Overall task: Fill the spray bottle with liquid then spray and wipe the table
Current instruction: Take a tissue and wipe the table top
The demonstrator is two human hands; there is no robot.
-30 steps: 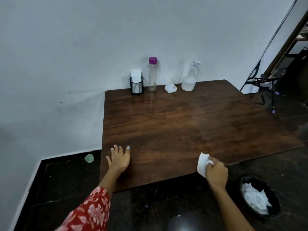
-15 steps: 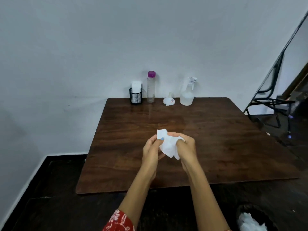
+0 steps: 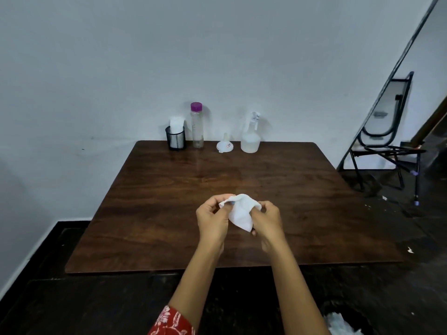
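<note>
Both hands, left hand (image 3: 212,221) and right hand (image 3: 267,220), pinch a crumpled white paper tissue (image 3: 240,211) above the dark wooden surface (image 3: 314,201); rough tugging could tear it.

You have one view only, a wide-angle camera worn on your head, so no second view overlaps it. It looks forward and down from the near edge of the table (image 3: 150,213), facing the white wall (image 3: 121,56) behind the far edge. Your left hand (image 3: 212,221) and right hand (image 3: 267,221) sit close, near the frame's centre, forearms entering from below. The far table edge lies well away; the floor (image 3: 72,305) fills the bottom corners.
</note>
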